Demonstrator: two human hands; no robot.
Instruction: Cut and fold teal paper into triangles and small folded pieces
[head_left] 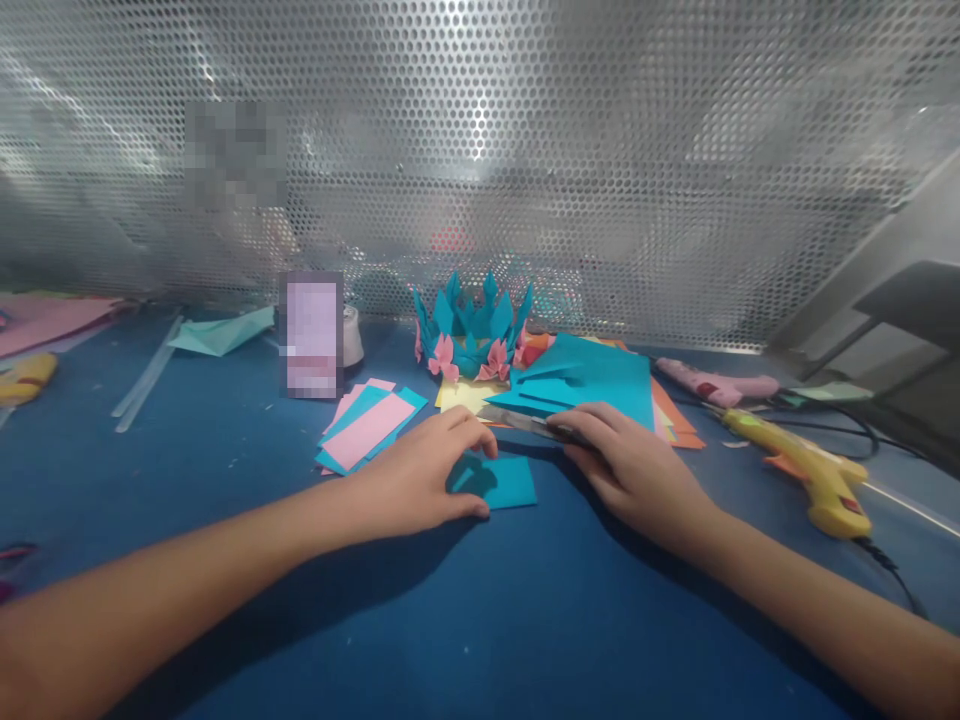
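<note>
Plainly, the left hand [420, 465] reaches inward, knuckles up, thumb and fingers parted over the small blue paper [511, 482]; whether they touch it, I cannot tell. The paper lies on the bench [465, 610] between the hands, nearer the left, its long axis running sideways. Farther right, the right hand [637, 465] is closed around a metal-bladed tool [520, 420], its blade pointing left, beyond the paper.

Yellow glue gun [814, 464] near pink glue gun [716, 384], perforated metal panel [480, 150] behind
</note>
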